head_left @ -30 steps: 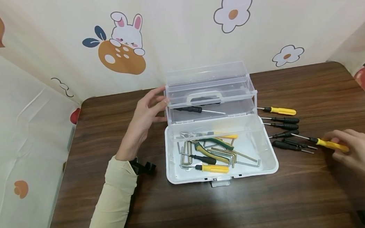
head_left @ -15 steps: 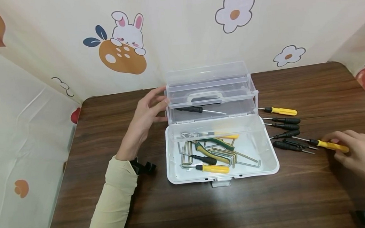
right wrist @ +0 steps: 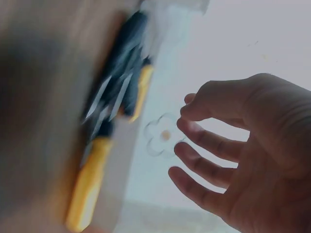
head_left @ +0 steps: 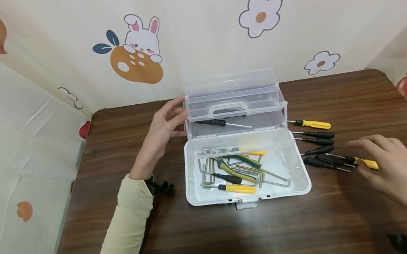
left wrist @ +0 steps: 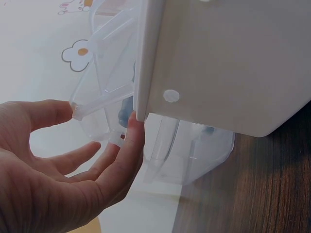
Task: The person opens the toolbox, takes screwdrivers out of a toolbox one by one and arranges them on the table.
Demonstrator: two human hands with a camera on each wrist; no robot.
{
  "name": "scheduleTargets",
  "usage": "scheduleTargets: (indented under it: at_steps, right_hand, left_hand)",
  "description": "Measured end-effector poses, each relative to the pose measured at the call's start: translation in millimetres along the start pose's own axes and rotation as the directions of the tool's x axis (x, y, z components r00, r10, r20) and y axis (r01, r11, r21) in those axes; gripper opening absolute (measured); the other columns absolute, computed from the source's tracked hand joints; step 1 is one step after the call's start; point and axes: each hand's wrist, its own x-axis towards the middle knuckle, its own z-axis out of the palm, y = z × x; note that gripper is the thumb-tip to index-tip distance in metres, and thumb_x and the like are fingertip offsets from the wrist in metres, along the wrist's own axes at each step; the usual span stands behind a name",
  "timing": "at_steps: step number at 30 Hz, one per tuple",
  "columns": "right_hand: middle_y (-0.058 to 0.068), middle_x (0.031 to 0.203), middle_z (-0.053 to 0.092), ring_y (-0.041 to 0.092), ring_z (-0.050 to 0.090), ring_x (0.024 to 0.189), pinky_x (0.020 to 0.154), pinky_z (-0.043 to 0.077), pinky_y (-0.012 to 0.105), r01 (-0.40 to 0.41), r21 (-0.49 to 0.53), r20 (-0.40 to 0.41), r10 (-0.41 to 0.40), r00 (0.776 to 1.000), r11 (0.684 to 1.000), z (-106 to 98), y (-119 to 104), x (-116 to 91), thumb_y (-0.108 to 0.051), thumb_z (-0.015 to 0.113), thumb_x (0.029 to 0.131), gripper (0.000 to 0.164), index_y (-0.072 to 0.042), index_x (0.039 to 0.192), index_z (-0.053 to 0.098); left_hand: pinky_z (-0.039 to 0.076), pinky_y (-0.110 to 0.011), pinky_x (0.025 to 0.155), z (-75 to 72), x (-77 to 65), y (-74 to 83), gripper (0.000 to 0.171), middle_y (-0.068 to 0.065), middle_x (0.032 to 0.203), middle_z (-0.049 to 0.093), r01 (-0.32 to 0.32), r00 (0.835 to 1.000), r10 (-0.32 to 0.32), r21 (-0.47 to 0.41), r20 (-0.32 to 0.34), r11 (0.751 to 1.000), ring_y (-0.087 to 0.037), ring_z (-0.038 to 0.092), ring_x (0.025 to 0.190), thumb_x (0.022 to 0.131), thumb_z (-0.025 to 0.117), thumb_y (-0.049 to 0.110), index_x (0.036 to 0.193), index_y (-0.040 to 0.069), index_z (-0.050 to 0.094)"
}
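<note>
While the head view overlaps them, right-wrist view separates right hand (right wrist: 262,160), grip spread, from yellow screwdriver (right wrist: 90,182), shaft toward counter's (head_left: 259,232) left edge.

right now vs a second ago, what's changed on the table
The right hand has let go of the yellow screwdriver it was pinching and moved left, toward the toolbox. The screwdriver's handle end has shifted slightly left too. The left hand stays at the toolbox's left side; the toolbox, its contents and the black screwdrivers look unchanged.
</note>
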Motion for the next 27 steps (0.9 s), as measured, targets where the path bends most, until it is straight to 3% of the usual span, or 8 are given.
scheduleTargets:
  at_steps: [9,12,14,15,17,19,23,27]
  right_hand:
    - [0.005,0.112,0.068,0.025,0.06,0.098,0.06,0.05,0.043,0.196,0.011,-0.002,-0.196,0.981,0.981,-5,-59,26,0.006,0.082,0.067,0.054,-0.016,0.115,0.07]
    - [0.001,0.112,0.068,0.021,0.062,0.098,0.061,0.053,0.04,0.265,0.028,-0.006,-0.265,0.964,0.964,-4,-75,32,0.0,0.083,0.068,0.05,-0.018,0.113,0.071]
    - [-0.001,0.11,0.069,0.017,0.062,0.094,0.064,0.055,0.039,0.32,0.044,-0.009,-0.32,0.947,0.946,-1,-85,37,-0.021,0.081,0.087,0.027,-0.018,0.112,0.072]
    - [-0.002,0.109,0.069,0.015,0.062,0.092,0.064,0.056,0.038,0.343,0.048,-0.006,-0.343,0.939,0.938,0,-90,39,-0.034,0.075,0.095,0.022,-0.018,0.111,0.072]
    - [-0.004,0.107,0.068,0.012,0.062,0.088,0.063,0.056,0.035,0.383,0.061,0.003,-0.383,0.924,0.922,3,-100,44,-0.054,0.052,0.106,0.041,-0.019,0.11,0.073]
    - [-0.006,0.105,0.068,0.008,0.061,0.084,0.06,0.055,0.03,0.417,0.073,0.021,-0.419,0.908,0.906,7,-109,49,-0.061,0.026,0.107,0.061,-0.021,0.109,0.072]
    - [-0.009,0.105,0.068,0.004,0.062,0.084,0.06,0.055,0.027,0.462,0.125,0.093,-0.474,0.876,0.878,18,-127,58,-0.047,0.069,0.1,0.026,-0.024,0.11,0.071]
    - [-0.01,0.106,0.067,0.003,0.063,0.086,0.063,0.057,0.025,0.47,0.214,0.173,-0.506,0.845,0.857,29,-142,66,-0.024,0.088,0.085,0.031,-0.024,0.111,0.072]
  left_hand:
    - [0.067,-0.035,0.077,0.0,-0.8,1.2,0.051,-0.017,0.139,0.06,0.003,1.0,-0.003,-0.018,0.004,1.0,-0.026,0.067,0.11,0.106,0.061,0.022,0.155,0.02,0.049]
    - [0.067,-0.035,0.078,0.4,0.3,0.7,0.052,-0.018,0.14,0.06,0.001,1.0,-0.001,-0.013,0.009,1.0,-0.026,0.067,0.11,0.106,0.061,0.023,0.156,0.02,0.049]
    - [0.067,-0.035,0.078,0.7,0.6,0.8,0.052,-0.019,0.14,0.06,-0.002,1.0,0.003,-0.011,0.009,1.0,-0.026,0.067,0.109,0.106,0.061,0.024,0.156,0.019,0.049]
    - [0.067,-0.035,0.078,0.7,0.7,0.8,0.052,-0.019,0.14,0.06,-0.004,1.0,0.004,-0.009,0.008,1.0,-0.025,0.067,0.109,0.106,0.061,0.024,0.156,0.019,0.049]
    - [0.067,-0.035,0.078,0.8,0.4,1.4,0.052,-0.019,0.14,0.06,-0.007,1.0,0.007,-0.014,0.007,1.0,-0.025,0.068,0.108,0.105,0.061,0.023,0.156,0.019,0.049]
    - [0.067,-0.036,0.078,0.6,0.1,1.8,0.052,-0.018,0.139,0.06,-0.007,1.0,0.007,-0.016,0.006,1.0,-0.024,0.068,0.108,0.105,0.061,0.023,0.155,0.02,0.049]
    - [0.067,-0.036,0.079,0.0,0.0,1.6,0.051,-0.017,0.139,0.061,-0.002,1.0,0.003,-0.012,0.004,1.0,-0.023,0.068,0.109,0.106,0.061,0.023,0.156,0.02,0.049]
    - [0.067,-0.036,0.079,0.0,-0.2,0.8,0.052,-0.018,0.139,0.06,0.0,1.0,0.0,-0.017,0.006,1.0,-0.024,0.068,0.108,0.106,0.061,0.023,0.156,0.02,0.049]
